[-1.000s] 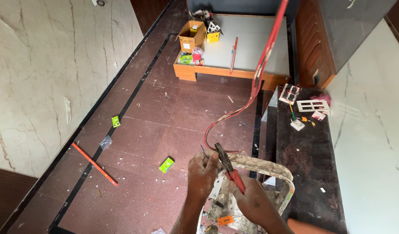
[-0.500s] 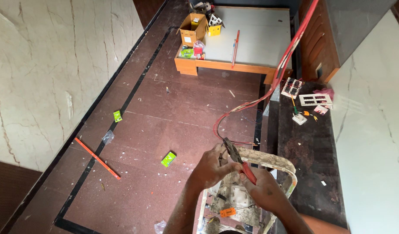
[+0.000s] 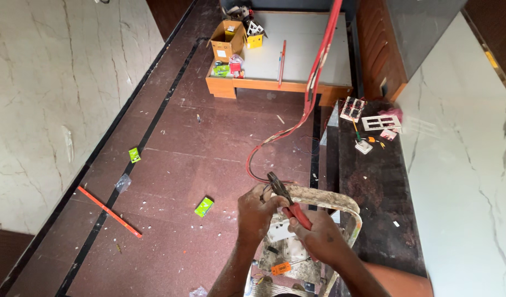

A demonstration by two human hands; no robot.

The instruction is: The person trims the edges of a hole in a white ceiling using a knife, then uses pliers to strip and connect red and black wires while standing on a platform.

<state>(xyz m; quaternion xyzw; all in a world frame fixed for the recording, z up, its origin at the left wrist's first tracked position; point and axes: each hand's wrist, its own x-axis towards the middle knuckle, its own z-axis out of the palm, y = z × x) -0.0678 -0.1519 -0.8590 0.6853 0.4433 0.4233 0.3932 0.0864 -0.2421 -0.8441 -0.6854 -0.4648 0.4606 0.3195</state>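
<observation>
Gripped in the right hand, red-handled pliers point up-left toward the left hand's pinched wire.

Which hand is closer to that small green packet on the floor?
Left. The left hand is just right of the green packet, pinching the red wire. The right hand, holding the pliers, sits farther right.

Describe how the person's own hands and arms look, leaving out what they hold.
Both arms are bare to the bottom edge of the picture: no sleeves, gloves or watch show. The left hand and right hand wear no rings that can be made out. No markings or cables are on them.
</observation>
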